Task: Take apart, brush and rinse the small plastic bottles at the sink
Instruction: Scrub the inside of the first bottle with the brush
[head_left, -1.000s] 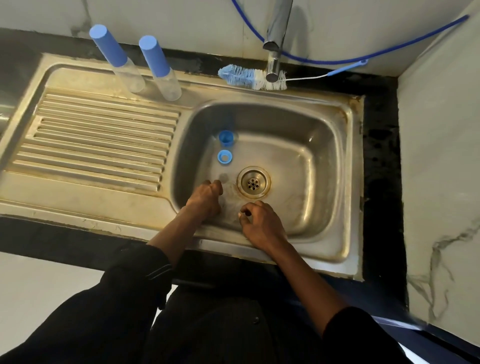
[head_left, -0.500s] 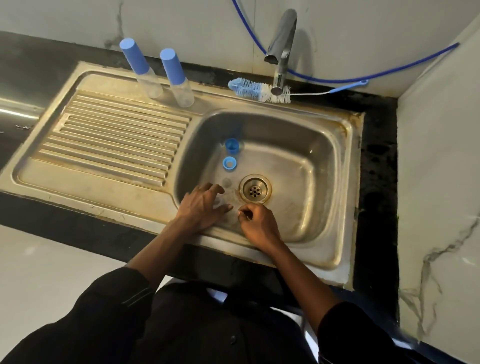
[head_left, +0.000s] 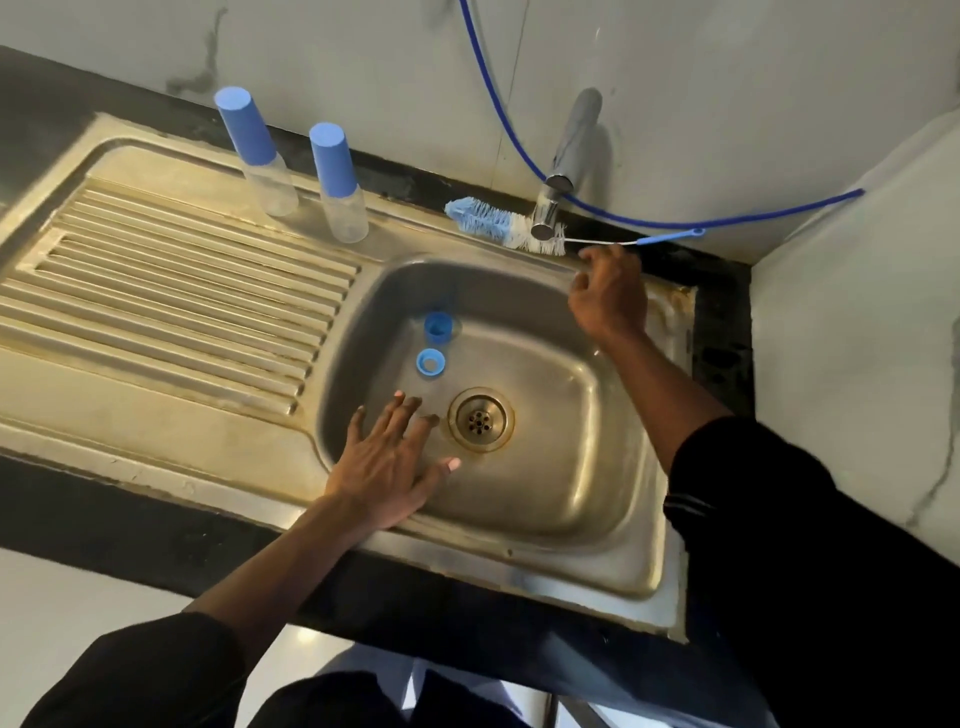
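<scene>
Bottles stand side by side at the back edge of the sink (head_left: 519, 564), behind the ribbed drainboard (head_left: 156, 296): the left bottle (head_left: 272, 187) and the right bottle (head_left: 345, 215), near each other but apart; each has a clear body under a tall blue cap, long axis upright, cap end up and leaning toward the upper left in this wide view; any print on them is too small to tell. Further right, the left hand (head_left: 387, 467) reaches over the front rim into the basin, fingers straight and spread, thumb out to the right, palm down low over the basin floor; whether it presses on anything cannot be told. Beyond its fingertips lie two small blue pieces, apart from each other: the upper blue piece (head_left: 436, 327) near the basin's back-left wall, the lower blue piece (head_left: 430, 361) with its hollow end facing up. Just right of the fingertips is the drain (head_left: 480, 420). On the back rim lies the bottle brush (head_left: 498, 223), long axis along the rim, blue-and-white bristle head pointing left, thin wire running right to a blue grip; the tap (head_left: 563, 161) hangs over the white bristles. The right hand (head_left: 608, 296) is at the back rim, fingers loosely curled, thumb and forefinger apart, fingertips just below the wire; contact cannot be told. A blue hose (head_left: 675, 224) runs along the wall.
</scene>
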